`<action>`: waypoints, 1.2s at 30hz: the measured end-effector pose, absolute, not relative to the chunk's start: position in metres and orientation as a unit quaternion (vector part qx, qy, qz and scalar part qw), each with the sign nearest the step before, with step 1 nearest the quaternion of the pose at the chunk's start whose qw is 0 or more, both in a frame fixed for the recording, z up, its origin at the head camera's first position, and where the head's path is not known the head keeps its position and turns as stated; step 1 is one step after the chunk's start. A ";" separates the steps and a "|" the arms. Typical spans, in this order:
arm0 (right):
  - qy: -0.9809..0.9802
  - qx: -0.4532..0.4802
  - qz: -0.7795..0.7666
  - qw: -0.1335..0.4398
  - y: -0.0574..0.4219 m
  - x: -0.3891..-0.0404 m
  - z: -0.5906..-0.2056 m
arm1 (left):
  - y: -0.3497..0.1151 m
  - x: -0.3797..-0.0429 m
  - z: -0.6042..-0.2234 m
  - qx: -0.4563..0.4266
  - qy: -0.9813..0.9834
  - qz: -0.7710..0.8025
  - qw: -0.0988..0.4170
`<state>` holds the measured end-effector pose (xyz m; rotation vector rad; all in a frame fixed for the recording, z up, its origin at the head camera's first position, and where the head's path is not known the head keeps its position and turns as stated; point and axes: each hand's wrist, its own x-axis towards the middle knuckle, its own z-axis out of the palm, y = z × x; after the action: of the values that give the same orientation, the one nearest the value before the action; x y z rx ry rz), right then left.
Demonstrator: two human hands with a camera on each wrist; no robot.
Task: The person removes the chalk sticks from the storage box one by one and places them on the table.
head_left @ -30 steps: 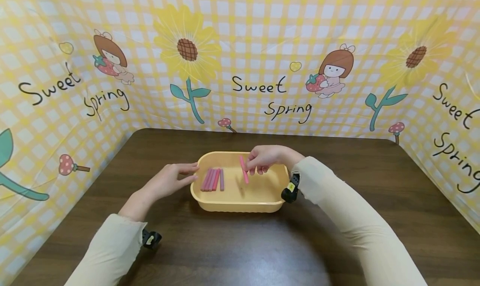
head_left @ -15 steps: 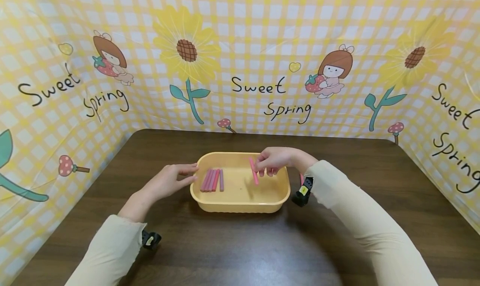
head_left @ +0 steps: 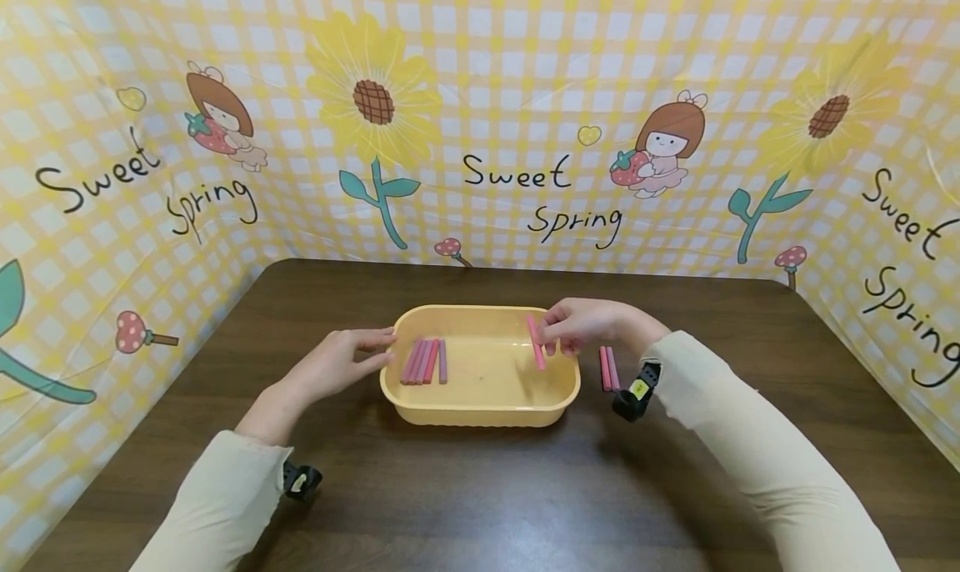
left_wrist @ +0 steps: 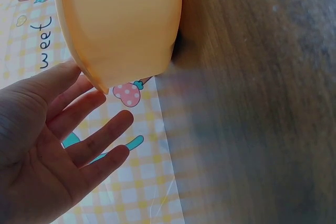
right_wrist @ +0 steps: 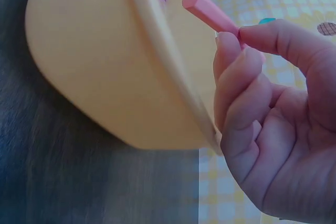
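My right hand [head_left: 581, 323] pinches a pink stick [right_wrist: 212, 13] between thumb and fingertips, over the right side of a yellow plastic basin [head_left: 480, 407]. The right wrist view shows the stick's flat, blunt end. My left hand [head_left: 339, 359] touches the basin's left rim with fairly straight fingers; in the left wrist view its lower fingers are spread apart. A row of several pink and mauve sticks [head_left: 423, 362] lies at the left inside the basin. Two more sticks [head_left: 610, 368], pink and mauve, lie side by side on the table, right of the basin.
The basin stands on a dark brown wooden table [head_left: 465, 497]. Yellow checked cloth [head_left: 495, 80] with printed flowers and lettering surrounds the table at the back and sides. Black wrist devices [head_left: 637, 393] sit on both wrists.
My right hand has moved right with the pink stick, from mid-basin toward its right rim. The two sticks on the table have come into view. My left hand stays at the rim.
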<state>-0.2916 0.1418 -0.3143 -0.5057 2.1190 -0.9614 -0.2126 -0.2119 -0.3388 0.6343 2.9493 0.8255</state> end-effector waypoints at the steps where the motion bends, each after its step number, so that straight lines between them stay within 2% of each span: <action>1: 0.824 -0.198 -0.377 0.373 0.144 -0.291 -0.315 | -0.212 -0.213 -0.339 0.203 0.943 0.264 0.006; 24: 0.827 -0.198 -0.395 0.347 0.189 -0.287 -0.316 | -0.212 -0.212 -0.339 0.201 0.942 0.268 0.011; 36: 0.822 -0.191 -0.419 0.336 0.225 -0.282 -0.330 | -0.212 -0.212 -0.339 0.197 0.943 0.269 0.016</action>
<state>-0.2824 0.2246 -0.3304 -0.4970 2.1428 -1.0918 -0.2117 -0.2120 -0.3390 0.6131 2.9319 0.8372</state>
